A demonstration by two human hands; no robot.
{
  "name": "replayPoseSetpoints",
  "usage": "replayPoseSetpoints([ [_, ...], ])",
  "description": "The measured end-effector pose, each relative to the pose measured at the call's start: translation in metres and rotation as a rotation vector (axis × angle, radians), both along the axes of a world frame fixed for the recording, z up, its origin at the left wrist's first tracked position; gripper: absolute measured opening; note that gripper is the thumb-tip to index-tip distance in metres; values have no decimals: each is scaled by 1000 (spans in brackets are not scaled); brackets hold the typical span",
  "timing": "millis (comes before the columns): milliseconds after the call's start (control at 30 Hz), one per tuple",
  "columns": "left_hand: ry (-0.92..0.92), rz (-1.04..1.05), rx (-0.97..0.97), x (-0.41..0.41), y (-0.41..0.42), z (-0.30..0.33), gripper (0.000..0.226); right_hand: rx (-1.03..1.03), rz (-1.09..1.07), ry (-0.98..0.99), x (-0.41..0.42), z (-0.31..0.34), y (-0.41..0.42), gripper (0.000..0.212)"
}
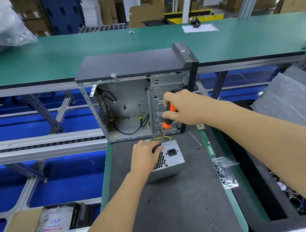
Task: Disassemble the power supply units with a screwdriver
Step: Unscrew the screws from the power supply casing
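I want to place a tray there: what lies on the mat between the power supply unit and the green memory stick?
In the head view, the mat between the power supply unit and the memory stick is nearly bare: only a thin white strip and a small dark speck.

A single wide-angle view from the person's head looks forward and steeply down over both forearms at the dark desk (182, 204) close below. The power supply unit (169, 160) sits near the picture's centre, the open computer case (135, 106) just behind it. Farther off the view takes in a green conveyor bench (72, 54) and warehouse shelving, bowed by the lens.
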State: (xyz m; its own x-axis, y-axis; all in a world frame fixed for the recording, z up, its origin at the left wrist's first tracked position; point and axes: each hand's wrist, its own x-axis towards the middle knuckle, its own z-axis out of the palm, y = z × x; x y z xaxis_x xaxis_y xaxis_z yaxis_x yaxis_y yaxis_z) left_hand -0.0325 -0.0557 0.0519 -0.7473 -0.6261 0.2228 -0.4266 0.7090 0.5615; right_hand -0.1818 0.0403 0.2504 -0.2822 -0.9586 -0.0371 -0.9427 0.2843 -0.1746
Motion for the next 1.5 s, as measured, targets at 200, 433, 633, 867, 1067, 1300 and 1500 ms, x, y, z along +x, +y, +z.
replayPoseSetpoints([
  [200, -5, -13, -133, -4, -1, 4, 17, -64, -39, -54, -7, -6, 9, 29],
  [433, 6, -20, -322, -4, 6, 4, 11, -120, -46, -65, -10, -8, 15, 28],
  [633, -83, -48, -278, -8, 0, -1, 20, -118, -28, -42, -7, -7, 15, 28],
  [867, -224, -82, -259, -17, -4, 3, 22, -191, -40, -40, -10, -3, 20, 25],
  [1067, 264, 246, 302, 1, -6, 6, 10, -290, -87, -125, -12, -5, 22, 23],
  [1300, 848, 720, 1227, 31, -32, 1, 13, -288, -106, -180, -7, -20, 10, 22],
  [1500, 636, 606, 1388, 49, -29, -19, 23, -249, -95, -215, 5, -31, -3, 22],
])
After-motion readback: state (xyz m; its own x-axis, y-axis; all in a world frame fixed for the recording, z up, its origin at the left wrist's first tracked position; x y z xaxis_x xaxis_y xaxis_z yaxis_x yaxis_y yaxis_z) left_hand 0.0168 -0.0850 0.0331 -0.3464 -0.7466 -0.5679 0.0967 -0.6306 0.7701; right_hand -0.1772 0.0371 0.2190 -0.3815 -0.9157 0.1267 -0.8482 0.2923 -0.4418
